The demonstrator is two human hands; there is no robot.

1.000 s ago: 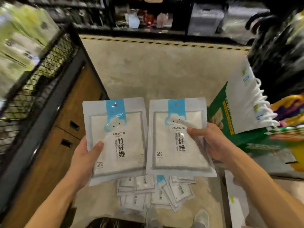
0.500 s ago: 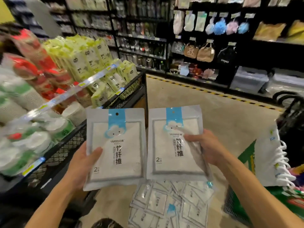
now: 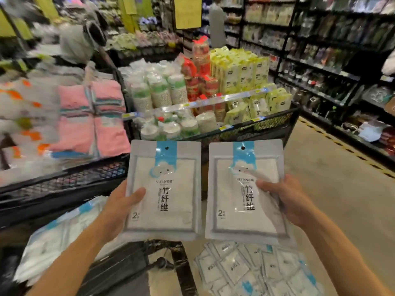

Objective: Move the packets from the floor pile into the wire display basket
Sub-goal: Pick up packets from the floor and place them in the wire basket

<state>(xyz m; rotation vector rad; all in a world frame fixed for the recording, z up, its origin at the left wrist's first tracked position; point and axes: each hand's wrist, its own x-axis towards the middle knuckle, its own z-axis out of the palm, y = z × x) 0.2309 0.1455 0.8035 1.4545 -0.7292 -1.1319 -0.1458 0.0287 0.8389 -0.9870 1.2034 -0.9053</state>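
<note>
I hold two flat white packets with blue cloud tops, face up, side by side at chest height. My left hand (image 3: 119,208) grips the left packet (image 3: 164,195) by its left edge, thumb on the front. My right hand (image 3: 286,201) grips the right packet (image 3: 241,193) by its right edge. Below them on the floor lies the pile of the same packets (image 3: 256,272). A black wire display basket (image 3: 70,182) stands to my left, with several similar packets (image 3: 53,238) lying blurred at its lower level.
Pink and striped towels (image 3: 92,118) fill the left basket. Ahead, another mesh basket (image 3: 256,127) holds paper cups and yellow-green packs. Dark shelving (image 3: 333,67) runs along the right of a bare concrete aisle. A person (image 3: 217,20) stands far back.
My view has swung up and to the left, from the floor to the display baskets. Both packets stay in my hands, side by side, and have risen with me.
</note>
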